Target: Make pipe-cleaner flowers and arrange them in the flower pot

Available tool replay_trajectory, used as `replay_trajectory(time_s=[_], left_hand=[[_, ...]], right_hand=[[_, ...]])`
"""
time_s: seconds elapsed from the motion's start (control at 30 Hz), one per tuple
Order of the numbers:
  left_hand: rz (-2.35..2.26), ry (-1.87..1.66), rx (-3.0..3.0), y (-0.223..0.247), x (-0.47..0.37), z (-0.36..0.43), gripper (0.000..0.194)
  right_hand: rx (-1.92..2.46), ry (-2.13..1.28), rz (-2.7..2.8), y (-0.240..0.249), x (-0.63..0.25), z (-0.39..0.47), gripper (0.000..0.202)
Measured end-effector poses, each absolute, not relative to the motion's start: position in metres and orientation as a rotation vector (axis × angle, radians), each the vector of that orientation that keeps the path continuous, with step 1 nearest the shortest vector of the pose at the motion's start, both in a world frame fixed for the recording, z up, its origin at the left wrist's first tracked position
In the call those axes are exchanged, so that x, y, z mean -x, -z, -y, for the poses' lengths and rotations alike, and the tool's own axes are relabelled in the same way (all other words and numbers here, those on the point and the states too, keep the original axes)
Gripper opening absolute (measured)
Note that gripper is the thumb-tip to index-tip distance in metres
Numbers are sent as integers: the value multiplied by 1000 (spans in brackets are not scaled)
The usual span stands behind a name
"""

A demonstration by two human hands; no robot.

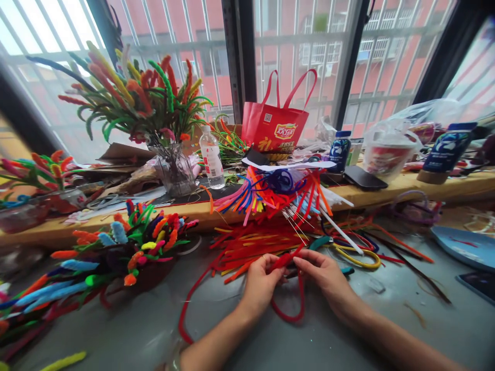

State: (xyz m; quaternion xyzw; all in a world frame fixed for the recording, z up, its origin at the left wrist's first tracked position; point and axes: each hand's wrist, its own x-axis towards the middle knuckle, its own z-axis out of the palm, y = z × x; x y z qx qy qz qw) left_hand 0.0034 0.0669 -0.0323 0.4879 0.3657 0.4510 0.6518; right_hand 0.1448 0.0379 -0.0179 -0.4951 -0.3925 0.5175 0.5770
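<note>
Barred windows with a pink building behind them back a grey surface [135, 330] strewn with craft stuff, and a wooden ledge [425, 188] runs along under the glass. Both hands meet near the middle of the surface: the left hand [261, 283] and the right hand [327, 275] each pinch a red pipe cleaner [284, 260] between thumb and fingers [305, 264], the fingers closed narrowly on it. From the pinch the red pipe cleaner bends down into a loop that hangs just below the two hands and lies on the surface between the wrists. Just beyond the fingers lies a loose heap of pipe cleaners [247, 247], mostly red and orange, and to the right of the fingers a yellow one coils beside a white stick. Farther beyond, up on the ledge, sits a bundle of many-coloured pipe cleaners [266, 193], with a red bag [275, 126] behind it and a water bottle [212, 159] next to a glass vase [175, 170] of fuzzy flowers. Well left of the left hand lies a bunch of finished fuzzy flowers [127, 242]. Far to the right, a blue plate [464, 247] rests on the surface.
</note>
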Motion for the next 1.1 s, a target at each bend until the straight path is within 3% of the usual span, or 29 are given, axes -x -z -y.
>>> replay_trajectory(time_s=[1.1], left_hand=[[-850, -1046, -1056, 29, -1, -69, 17]], right_hand=[[1115, -1312, 861, 33, -146, -41, 28]])
